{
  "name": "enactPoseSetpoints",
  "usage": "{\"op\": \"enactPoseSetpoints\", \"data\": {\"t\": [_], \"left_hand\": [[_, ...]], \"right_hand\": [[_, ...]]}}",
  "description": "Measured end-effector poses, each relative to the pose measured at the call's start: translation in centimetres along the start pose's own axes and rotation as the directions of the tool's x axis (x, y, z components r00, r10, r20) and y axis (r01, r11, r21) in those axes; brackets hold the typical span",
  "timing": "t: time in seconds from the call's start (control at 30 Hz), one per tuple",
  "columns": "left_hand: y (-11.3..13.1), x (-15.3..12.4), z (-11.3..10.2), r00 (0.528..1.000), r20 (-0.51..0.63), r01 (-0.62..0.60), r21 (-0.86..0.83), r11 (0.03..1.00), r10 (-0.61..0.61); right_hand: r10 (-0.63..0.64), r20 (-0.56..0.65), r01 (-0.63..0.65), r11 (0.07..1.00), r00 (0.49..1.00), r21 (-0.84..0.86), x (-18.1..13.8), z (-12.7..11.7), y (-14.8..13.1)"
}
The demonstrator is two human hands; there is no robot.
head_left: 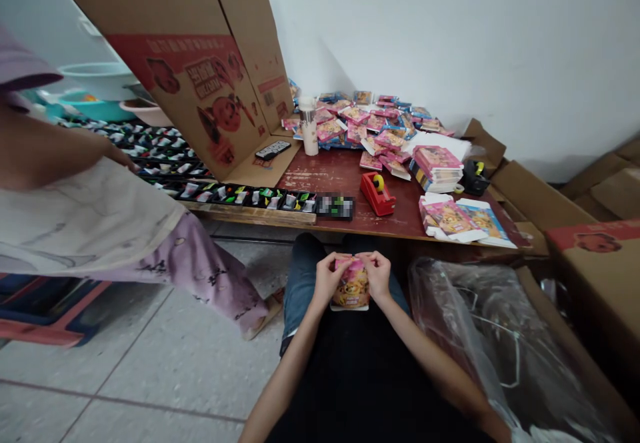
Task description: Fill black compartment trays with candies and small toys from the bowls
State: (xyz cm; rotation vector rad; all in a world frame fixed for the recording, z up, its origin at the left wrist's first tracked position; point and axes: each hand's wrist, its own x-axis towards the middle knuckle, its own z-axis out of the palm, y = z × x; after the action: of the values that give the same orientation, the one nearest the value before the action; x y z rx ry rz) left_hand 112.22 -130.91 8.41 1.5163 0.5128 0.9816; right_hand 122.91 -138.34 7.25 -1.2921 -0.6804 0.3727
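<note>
A small pink and yellow printed carton [353, 291] is held over my lap, its printed face toward me. My left hand [331, 275] pinches its top left corner, and my right hand [377, 271] grips the top right corner. The fingertips of both hands meet near its upper edge, so that edge is partly covered. On the table edge in front lie several loose pink and blue cartons [453, 218]. Behind them stands a stack of pink cartons [437, 163]. A red tape dispenser [378, 193] with a yellow roll sits left of these.
A heap of pink and blue cartons [360, 123] lies against the wall. Trays of small packets [235, 196] line the table's left side, before a big cardboard box [200, 89]. Another person [90, 209] stands left. A clear plastic bag [480, 336] is at my right.
</note>
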Motion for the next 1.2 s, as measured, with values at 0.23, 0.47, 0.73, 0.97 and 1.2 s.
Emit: {"op": "enactPoseSetpoints", "data": {"t": [0.23,0.47,0.73,0.97,1.2], "left_hand": [[-0.4,-0.2,-0.9,0.978,-0.131,0.131,-0.23,0.964,-0.164],[-0.7,-0.4,-0.3,0.973,-0.14,0.143,-0.259,0.955,-0.184],[-0.6,-0.5,0.0,0.966,-0.192,0.115,-0.278,0.954,-0.173],[-0.2,-0.4,0.0,0.95,-0.243,0.131,-0.263,0.956,-0.198],[0.6,-0.4,-0.2,0.963,-0.22,0.114,-0.188,0.976,-0.155]], "right_hand": [[-0.447,0.057,0.405,0.742,0.893,-0.535,12.7,-2.7,-6.3],[0.019,0.099,0.01,0.957,0.995,-0.289,20.3,-5.0,-3.2],[-0.075,-0.095,0.075,0.997,0.993,-0.013,19.9,-3.9,-1.5],[-0.195,-0.11,0.172,0.968,0.975,-0.184,16.3,-5.1,0.6],[-0.229,-0.006,0.201,0.866,0.973,-0.457,16.8,-6.4,-0.9]]}}
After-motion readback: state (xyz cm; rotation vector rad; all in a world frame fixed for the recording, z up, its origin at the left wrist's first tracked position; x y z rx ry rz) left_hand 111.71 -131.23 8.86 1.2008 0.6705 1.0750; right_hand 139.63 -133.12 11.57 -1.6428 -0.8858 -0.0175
